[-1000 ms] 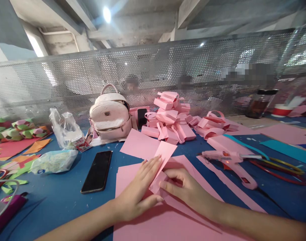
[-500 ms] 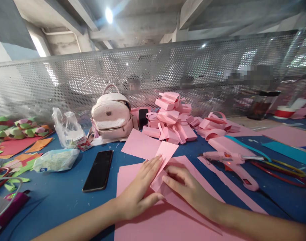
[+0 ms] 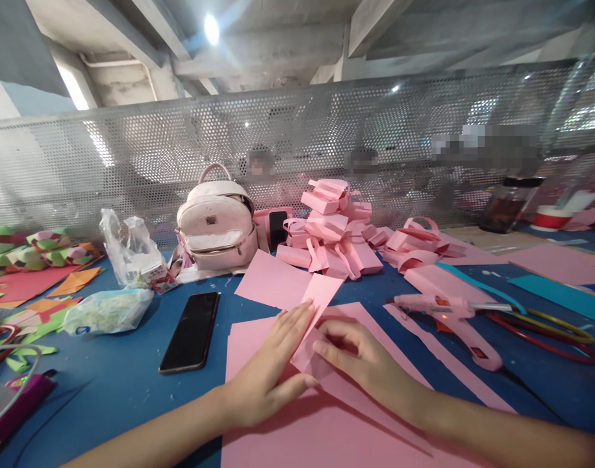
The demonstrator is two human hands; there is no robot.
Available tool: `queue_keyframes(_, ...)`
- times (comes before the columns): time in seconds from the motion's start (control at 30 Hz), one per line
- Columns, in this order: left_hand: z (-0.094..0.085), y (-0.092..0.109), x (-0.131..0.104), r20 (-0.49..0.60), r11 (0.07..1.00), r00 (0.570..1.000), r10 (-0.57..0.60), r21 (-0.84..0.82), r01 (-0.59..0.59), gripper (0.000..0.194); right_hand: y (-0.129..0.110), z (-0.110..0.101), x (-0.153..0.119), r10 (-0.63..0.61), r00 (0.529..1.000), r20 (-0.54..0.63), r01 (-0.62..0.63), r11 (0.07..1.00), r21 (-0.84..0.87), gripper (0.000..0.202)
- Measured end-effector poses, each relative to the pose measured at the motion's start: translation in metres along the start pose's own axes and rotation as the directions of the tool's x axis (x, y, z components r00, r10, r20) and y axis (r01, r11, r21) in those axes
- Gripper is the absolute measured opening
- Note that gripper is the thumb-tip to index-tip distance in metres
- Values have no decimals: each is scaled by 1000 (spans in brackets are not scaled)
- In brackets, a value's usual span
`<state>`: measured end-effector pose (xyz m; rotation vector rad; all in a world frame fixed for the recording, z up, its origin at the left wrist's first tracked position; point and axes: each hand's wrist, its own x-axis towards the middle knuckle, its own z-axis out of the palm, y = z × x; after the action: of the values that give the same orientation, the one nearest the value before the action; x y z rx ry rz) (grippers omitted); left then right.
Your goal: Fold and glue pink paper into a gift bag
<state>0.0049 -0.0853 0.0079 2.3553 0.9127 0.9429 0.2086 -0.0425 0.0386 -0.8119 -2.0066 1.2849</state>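
A folded sheet of pink paper [image 3: 323, 296] lies at an angle over larger pink sheets [image 3: 278, 439] in front of me. My left hand [image 3: 273, 364] rests flat on it, fingers stretched along the fold and thumb out to the side. On the other side of the fold, my right hand [image 3: 358, 357] pinches a raised flap of that paper between thumb and curled fingers. The flap slants down to the right beneath my right wrist. Another pink sheet [image 3: 265, 279] lies just beyond my left fingertips.
A pink glue gun [image 3: 456, 318] lies right, by pink strips and coloured cords. Behind stand a pile of folded pink paper pieces [image 3: 329, 227] and a pale backpack [image 3: 217, 224]. Left are a phone [image 3: 190, 331], a tissue-like packet [image 3: 107, 311] and coloured paper. A perforated metal screen [image 3: 180, 143] closes the back.
Both hands keep almost the same place on the folded paper. The right fingers and the paper's far end have shifted very slightly left.
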Motion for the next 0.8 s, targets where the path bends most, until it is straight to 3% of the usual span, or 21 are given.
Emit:
queue_keyframes(0.63, -1, 2, 0, -4, 999, 1000, -16, -31, 16, 71, -3, -3, 1, -35, 999, 12, 35, 999, 26, 28)
queue_keyframes(0.73, -2, 4, -2, -4, 996, 1000, -18, -93, 18, 68, -2, -2, 2, -22, 1000, 9, 22, 1000, 9, 32)
queue_keyframes(0.8, -3, 3, -3, -61, 974, 993, -102, -211, 87, 61, -2, -2, 2, -17, 1000, 10, 17, 1000, -11, 34)
